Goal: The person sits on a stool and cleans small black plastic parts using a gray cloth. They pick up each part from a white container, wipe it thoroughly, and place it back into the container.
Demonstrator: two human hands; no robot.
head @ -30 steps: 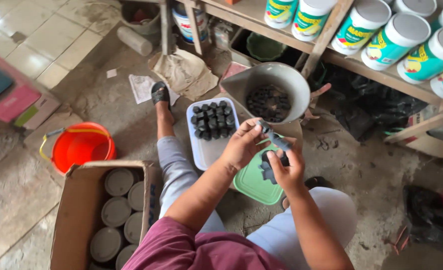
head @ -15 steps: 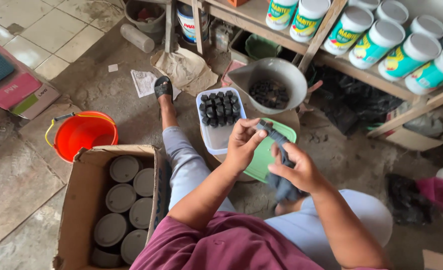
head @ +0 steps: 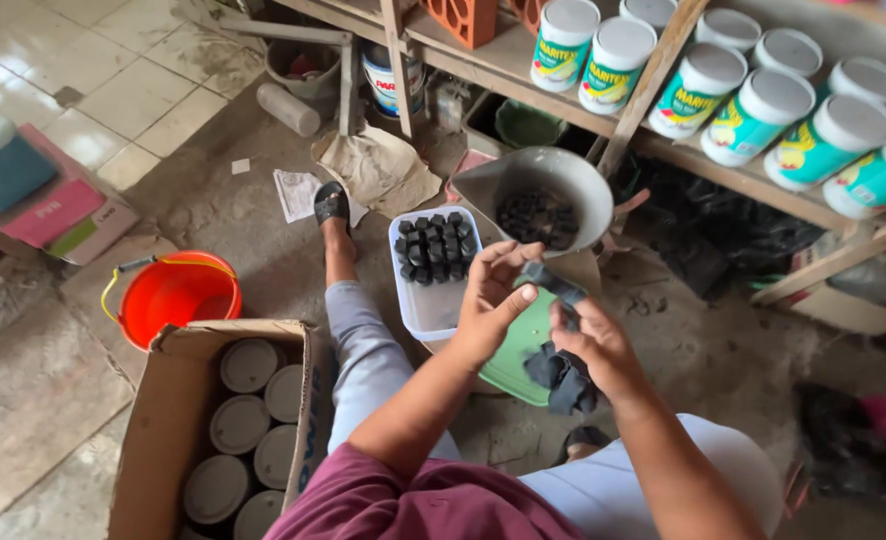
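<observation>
My right hand (head: pixel 595 340) grips a dark cloth (head: pixel 563 375) that hangs below it, its top end reaching up to my left hand (head: pixel 493 300). The left hand's fingers are spread, palm against the cloth's upper end. Both hands hover over a green lid (head: pixel 523 340). Just beyond stands a white rectangular tub (head: pixel 431 300) with several black blocks (head: pixel 433 245) at its far end. A grey metal scoop bowl (head: pixel 553 195) with more black blocks sits behind it.
An orange bucket (head: pixel 175 295) stands at the left. A cardboard box (head: pixel 163 420) of grey-lidded jars is by my left leg. A wooden shelf (head: pixel 723 170) with white-lidded tubs (head: pixel 758 110) runs along the back. Papers and a sandalled foot (head: pixel 331 205) lie on the dirty floor.
My left hand has opened its fingers at the cloth's top. My right hand has stayed on the cloth, which bunches lower. The view has shifted slightly.
</observation>
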